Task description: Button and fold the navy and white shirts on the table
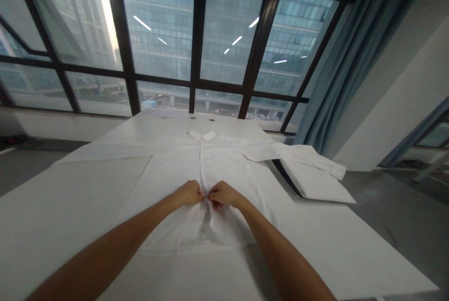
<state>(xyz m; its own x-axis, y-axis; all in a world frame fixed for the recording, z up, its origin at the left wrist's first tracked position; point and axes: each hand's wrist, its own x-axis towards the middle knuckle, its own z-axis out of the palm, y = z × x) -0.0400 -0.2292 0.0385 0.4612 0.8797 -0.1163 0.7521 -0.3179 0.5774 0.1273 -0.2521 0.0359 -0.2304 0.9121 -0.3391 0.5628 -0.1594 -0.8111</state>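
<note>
A white collared shirt [175,165] lies spread face up on the white table [351,249], its collar toward the window and its hem toward me. Both sleeves stretch out to the sides. My left hand [191,193] is closed on the shirt's front placket, below the middle of the shirt. Just to its right, my right hand [224,195] pinches the other front edge, and the fingertips of both hands nearly meet. The cloth is lifted and creased under them. Any button between the fingers is too small to make out.
A white box-like object with a dark side [315,184] sits at the table's right edge, partly under the right sleeve [308,156]. Two round holes show near the table's far end. Beyond are framed windows [231,30] and a blue curtain [347,58] on the right.
</note>
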